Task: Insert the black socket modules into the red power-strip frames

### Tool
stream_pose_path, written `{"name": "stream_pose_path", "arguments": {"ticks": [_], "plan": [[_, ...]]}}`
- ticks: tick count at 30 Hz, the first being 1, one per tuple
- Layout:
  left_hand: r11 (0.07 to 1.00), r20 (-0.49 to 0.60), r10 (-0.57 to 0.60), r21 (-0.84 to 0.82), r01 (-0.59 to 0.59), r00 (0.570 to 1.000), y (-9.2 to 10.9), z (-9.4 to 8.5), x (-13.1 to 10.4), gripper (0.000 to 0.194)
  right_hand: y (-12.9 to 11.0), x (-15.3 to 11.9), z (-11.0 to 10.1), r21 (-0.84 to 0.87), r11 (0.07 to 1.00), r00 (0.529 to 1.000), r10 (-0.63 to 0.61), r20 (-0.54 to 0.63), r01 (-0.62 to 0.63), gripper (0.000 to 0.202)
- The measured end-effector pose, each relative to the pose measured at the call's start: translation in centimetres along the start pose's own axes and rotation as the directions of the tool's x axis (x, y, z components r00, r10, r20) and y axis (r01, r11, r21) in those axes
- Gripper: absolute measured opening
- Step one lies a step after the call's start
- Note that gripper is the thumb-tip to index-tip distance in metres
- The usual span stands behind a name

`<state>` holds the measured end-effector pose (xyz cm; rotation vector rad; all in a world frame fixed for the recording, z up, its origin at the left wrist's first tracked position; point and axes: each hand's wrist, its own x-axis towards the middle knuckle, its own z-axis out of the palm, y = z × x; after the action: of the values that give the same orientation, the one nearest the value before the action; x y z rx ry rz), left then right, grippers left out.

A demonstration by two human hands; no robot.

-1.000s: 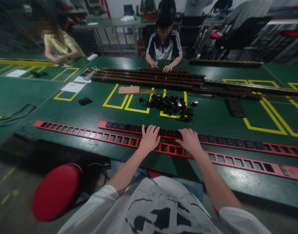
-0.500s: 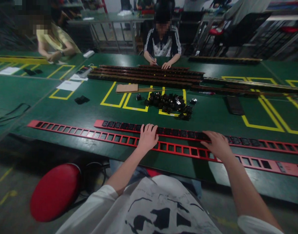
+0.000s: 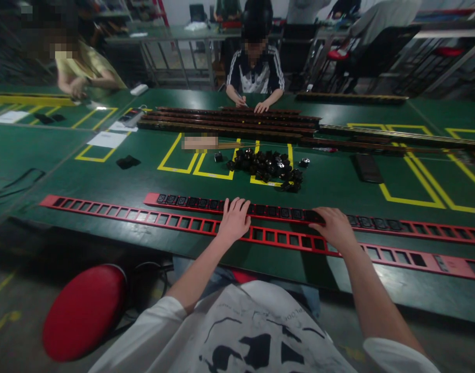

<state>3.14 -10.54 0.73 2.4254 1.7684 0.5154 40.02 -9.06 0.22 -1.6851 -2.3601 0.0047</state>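
Two bare hands reach over a long red strip (image 3: 151, 199) lying crosswise on a green desk (image 3: 331, 181). The left hand (image 3: 235, 220) rests across it left of centre; the right hand (image 3: 333, 225) lies farther right, fingers on the black blocks (image 3: 284, 213) and thumb toward the near edge. Whether either grip is clenched on the strip or only resting cannot be told, since the palms hide the contact.

Uneven pressure could tip a block in its slot or leave it sitting crooked, and a sideways push might slide the whole strip. Both forearms cross a second red strip (image 3: 49, 200), nearer the desk's front edge, so a dropped wrist could knock it askew. Fingers straying forward could scatter the loose heap of black pieces (image 3: 266, 163) just beyond.

The strip under the hands is narrow and straight, with a plain red left end, then a row of square black blocks, some with pale outlines on top. Toward the right its slots are unfilled, like a ladder. The nearer strip shows mostly bare openings.
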Motion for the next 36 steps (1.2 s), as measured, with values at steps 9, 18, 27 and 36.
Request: {"name": "stream_pose_path", "arguments": {"ticks": [9, 18, 27, 36], "plan": [[0.998, -0.018, -0.055, 0.009, 0.055, 0.998, 0.5, -0.2, -0.2, 0.05, -3.7, 0.9, 0.2, -0.008, 1.0, 0.999, 0.023, -0.024, -0.023, 0.037], [0.999, 0.001, -0.032, -0.015, 0.032, 0.999, 0.4, -0.4, -0.1, 0.05, -7.3, 2.0, 0.3, 0.015, 0.999, 0.999, 0.033, -0.017, -0.032, 0.035], [0.997, 0.0, -0.074, 0.001, 0.074, 0.997, 0.6, -0.4, -0.1, 0.05, -10.9, 3.8, 0.6, 0.046, 0.999, 1.0, 0.002, 0.013, -0.003, 0.033], [0.999, 0.026, -0.047, 0.016, 0.047, 0.999, 0.7, -0.8, 0.0, 0.055, -13.9, 5.5, 1.9, 0.065, 0.996, 0.997, -0.058, -0.042, 0.061, 0.03]]}}
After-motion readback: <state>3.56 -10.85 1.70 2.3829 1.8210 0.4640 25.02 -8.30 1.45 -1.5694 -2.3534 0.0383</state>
